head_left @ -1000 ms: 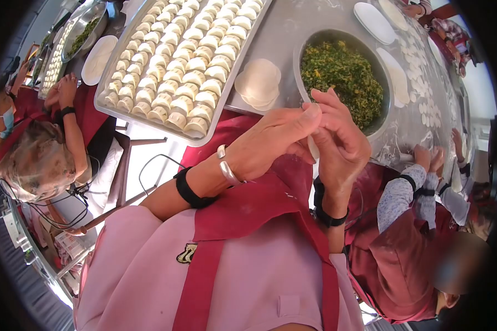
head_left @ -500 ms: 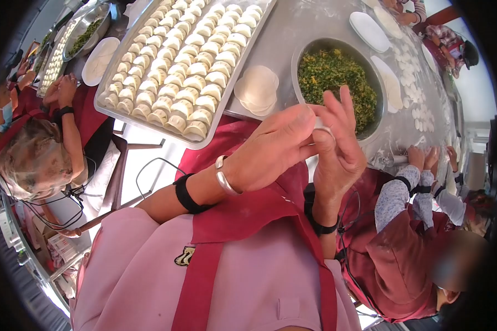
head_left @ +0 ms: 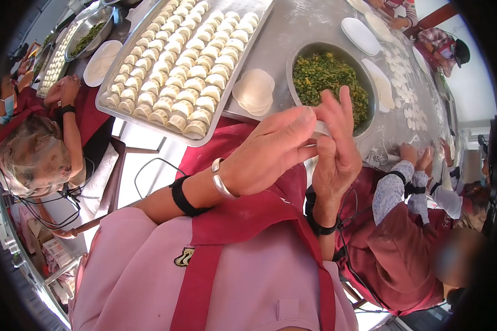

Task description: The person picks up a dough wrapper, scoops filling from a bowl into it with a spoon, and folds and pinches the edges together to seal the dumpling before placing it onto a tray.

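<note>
A pale dumpling (head_left: 321,130) sits between my two hands, mostly hidden by fingers and thumbs. My left hand (head_left: 273,149), with a silver bangle at its wrist, closes on the dumpling from the left. From the other side, my right hand (head_left: 339,146) pinches it, thumb upright and a couple of fingers raised. Just beyond them stands a metal bowl (head_left: 291,71) of chopped green and orange filling (head_left: 328,77). Left of that bowl lies a stack of round dough wrappers (head_left: 254,91). A metal tray (head_left: 149,126) carries rows of folded dumplings (head_left: 196,83).
White oval plates (head_left: 360,36) and scattered dough rounds (head_left: 406,83) lie on the floury metal table (head_left: 279,41). A co-worker's hands (head_left: 417,157) are at its right edge. Another person (head_left: 66,91) works at left, near a second bowl of filling (head_left: 91,36).
My hands stay together around the dumpling, with small finger shifts. The view has moved slightly, so the filling bowl and right-side plates appear a little further left. A co-worker's hands at right moved.
</note>
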Demonstrator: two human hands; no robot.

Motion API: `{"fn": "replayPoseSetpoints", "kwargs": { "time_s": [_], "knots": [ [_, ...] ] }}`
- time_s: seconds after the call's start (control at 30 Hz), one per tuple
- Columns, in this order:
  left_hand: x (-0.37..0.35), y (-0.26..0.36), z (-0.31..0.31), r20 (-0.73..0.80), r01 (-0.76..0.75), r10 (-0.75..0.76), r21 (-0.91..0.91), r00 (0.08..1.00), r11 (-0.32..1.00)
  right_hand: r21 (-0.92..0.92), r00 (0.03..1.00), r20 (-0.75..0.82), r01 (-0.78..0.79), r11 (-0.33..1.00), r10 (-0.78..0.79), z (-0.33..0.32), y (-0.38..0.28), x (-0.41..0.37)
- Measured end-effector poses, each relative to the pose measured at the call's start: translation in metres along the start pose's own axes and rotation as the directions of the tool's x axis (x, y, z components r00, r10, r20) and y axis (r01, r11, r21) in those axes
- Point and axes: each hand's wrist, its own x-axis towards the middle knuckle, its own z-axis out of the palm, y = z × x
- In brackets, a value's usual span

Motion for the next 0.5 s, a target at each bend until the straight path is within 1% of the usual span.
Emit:
{"fn": "replayPoseSetpoints", "kwargs": {
  "time_s": [0.03, 0.13, 0.23, 0.33, 0.43, 0.5],
  "knots": [
    [-0.001, -0.001, 0.002, 0.010, -0.018, 0.018, -0.018, 1.000, 1.000, -0.044, 1.000, 0.023, 0.008, 0.999, -0.007, -0.002, 0.000, 0.000],
    [-0.002, 0.002, 0.006, -0.043, 0.042, -0.040, 0.048, 0.998, 0.998, -0.122, 0.998, 0.060, 0.020, 0.992, -0.013, 0.000, 0.003, 0.001],
    [0.006, 0.001, -0.009, 0.010, 0.028, -0.028, -0.010, 1.000, 1.000, -0.125, 1.000, 0.010, 0.004, 0.992, -0.003, 0.010, 0.005, 0.008],
    [0.007, 0.010, -0.004, -0.028, 0.099, -0.104, -0.147, 0.994, 0.984, -0.180, 0.999, -0.028, 0.022, 0.984, -0.027, 0.011, 0.003, 0.012],
    [0.014, 0.006, 0.004, -0.118, 0.050, -0.064, -0.118, 0.991, 0.992, -0.269, 0.996, 0.001, 0.086, 0.959, -0.089, 0.005, 0.017, 0.012],
    [0.019, 0.007, 0.006, -0.100, 0.017, -0.007, 0.100, 0.995, 0.995, -0.324, 0.991, -0.004, 0.123, 0.938, -0.131, 0.004, 0.020, 0.018]
  ]
}}
